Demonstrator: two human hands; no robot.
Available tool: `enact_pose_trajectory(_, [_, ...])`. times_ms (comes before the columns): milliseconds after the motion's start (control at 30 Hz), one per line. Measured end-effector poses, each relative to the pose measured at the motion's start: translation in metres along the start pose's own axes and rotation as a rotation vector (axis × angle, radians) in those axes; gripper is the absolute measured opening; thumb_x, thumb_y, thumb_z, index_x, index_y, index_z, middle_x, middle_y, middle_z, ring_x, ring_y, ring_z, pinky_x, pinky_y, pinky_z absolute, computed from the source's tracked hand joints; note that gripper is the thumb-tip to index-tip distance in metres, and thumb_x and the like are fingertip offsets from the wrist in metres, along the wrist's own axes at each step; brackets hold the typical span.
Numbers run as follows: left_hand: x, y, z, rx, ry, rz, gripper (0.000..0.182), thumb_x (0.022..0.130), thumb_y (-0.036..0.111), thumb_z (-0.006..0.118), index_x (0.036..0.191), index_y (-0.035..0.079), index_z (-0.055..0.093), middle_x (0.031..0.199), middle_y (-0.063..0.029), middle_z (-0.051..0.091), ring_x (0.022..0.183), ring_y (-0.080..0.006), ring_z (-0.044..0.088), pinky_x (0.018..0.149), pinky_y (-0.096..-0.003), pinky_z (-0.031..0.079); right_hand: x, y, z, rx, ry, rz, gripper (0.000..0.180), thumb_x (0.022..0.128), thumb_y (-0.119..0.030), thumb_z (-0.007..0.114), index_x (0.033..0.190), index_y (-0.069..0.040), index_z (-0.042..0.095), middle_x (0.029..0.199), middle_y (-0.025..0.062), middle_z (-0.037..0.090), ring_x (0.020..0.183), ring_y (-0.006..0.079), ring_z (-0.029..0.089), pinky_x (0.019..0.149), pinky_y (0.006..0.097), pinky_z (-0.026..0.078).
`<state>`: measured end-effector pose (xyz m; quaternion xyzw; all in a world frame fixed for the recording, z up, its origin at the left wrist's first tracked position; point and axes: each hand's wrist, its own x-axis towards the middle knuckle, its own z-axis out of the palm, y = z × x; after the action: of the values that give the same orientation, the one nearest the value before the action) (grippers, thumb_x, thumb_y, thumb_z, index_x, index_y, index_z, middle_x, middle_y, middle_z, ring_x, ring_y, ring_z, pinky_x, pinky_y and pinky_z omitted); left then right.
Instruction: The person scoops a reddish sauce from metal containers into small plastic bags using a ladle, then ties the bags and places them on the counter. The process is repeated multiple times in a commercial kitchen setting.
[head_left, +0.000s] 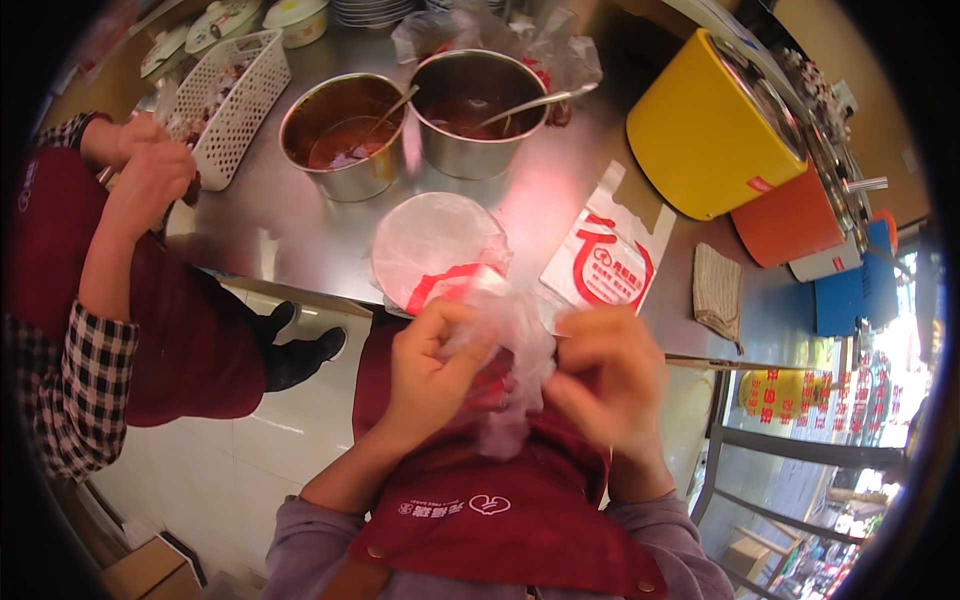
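Observation:
At the front edge of the steel counter, a round, flat-topped container (439, 232) is covered by a thin white plastic bag with red print. The bunched, translucent neck of the plastic bag (517, 360) hangs over my apron. My left hand (435, 367) pinches this plastic between thumb and fingers. Blurred by motion, my right hand (615, 382) is at the right side of the bunch with its fingers curled; whether it grips the plastic is unclear. A flat white carrier bag (600, 262) with red print lies on the counter just beyond my right hand.
Two steel pots, one (341, 142) with red-brown liquid and another (480, 112) with dark liquid, hold spoons. Yellow (697, 127) and orange (787, 210) canisters and a folded cloth (718, 292) stand right. Left, a co-worker's hands (154, 165) are beside a white basket (236, 105).

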<state>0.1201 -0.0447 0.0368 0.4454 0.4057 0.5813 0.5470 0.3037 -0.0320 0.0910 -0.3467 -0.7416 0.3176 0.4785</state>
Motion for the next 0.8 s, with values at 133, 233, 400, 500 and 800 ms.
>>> enact_pose_trajectory(133, [0.003, 0.000, 0.005, -0.149, 0.017, 0.035, 0.014, 0.087, 0.001, 0.064, 0.099, 0.001, 0.057, 0.082, -0.0006, 0.061, 0.076, -0.0033, 0.056, 0.065, -0.0194, 0.045, 0.006, -0.021, 0.022, 0.574, -0.288, 0.222, 0.007, 0.080, -0.005, 0.065, 0.081, 0.001, 0.064, 0.084, 0.0153, 0.065, 0.079, 0.0225, 0.065, 0.075, 0.0323, 0.053])
enact_pose_trajectory(233, [0.007, 0.002, -0.003, 0.070, 0.066, 0.115, 0.016, 0.085, -0.001, 0.064, 0.099, 0.001, 0.055, 0.079, 0.0013, 0.056, 0.070, -0.0020, 0.050, 0.062, -0.0176, 0.041, 0.010, -0.040, 0.029, 0.348, -0.321, -0.133, 0.008, 0.081, -0.006, 0.064, 0.080, 0.003, 0.064, 0.081, 0.0161, 0.065, 0.074, 0.0249, 0.065, 0.068, 0.0329, 0.054])
enact_pose_trajectory(400, [0.015, 0.013, -0.014, -0.114, -0.090, -0.102, 0.022, 0.084, -0.004, 0.060, 0.105, 0.001, 0.060, 0.085, 0.0003, 0.061, 0.078, -0.0032, 0.056, 0.066, -0.0192, 0.044, 0.000, -0.038, 0.059, 0.506, -0.599, -0.188, 0.007, 0.084, -0.006, 0.062, 0.079, -0.001, 0.062, 0.080, 0.0122, 0.063, 0.078, 0.0289, 0.063, 0.074, 0.0421, 0.052])
enact_pose_trajectory(500, [0.014, 0.026, -0.028, -0.408, -0.181, -0.251, 0.031, 0.085, -0.002, 0.060, 0.116, 0.000, 0.060, 0.096, -0.0013, 0.064, 0.091, -0.0083, 0.060, 0.082, -0.0217, 0.049, 0.007, -0.009, 0.054, 0.066, -0.303, -0.021, 0.002, 0.079, -0.004, 0.062, 0.078, -0.003, 0.061, 0.077, 0.0146, 0.060, 0.074, 0.0325, 0.059, 0.067, 0.0421, 0.048])
enact_pose_trajectory(800, [0.010, 0.062, -0.073, 0.625, -0.343, 0.213, 0.031, 0.072, -0.006, 0.062, 0.094, 0.009, 0.077, 0.067, -0.0057, 0.057, 0.055, -0.0175, 0.053, 0.051, -0.0316, 0.041, 0.054, 0.045, 0.052, -0.610, -0.463, -0.113, 0.057, 0.072, -0.003, 0.066, 0.127, -0.005, 0.053, 0.125, 0.0161, 0.059, 0.120, 0.0357, 0.055, 0.093, 0.0453, 0.048])
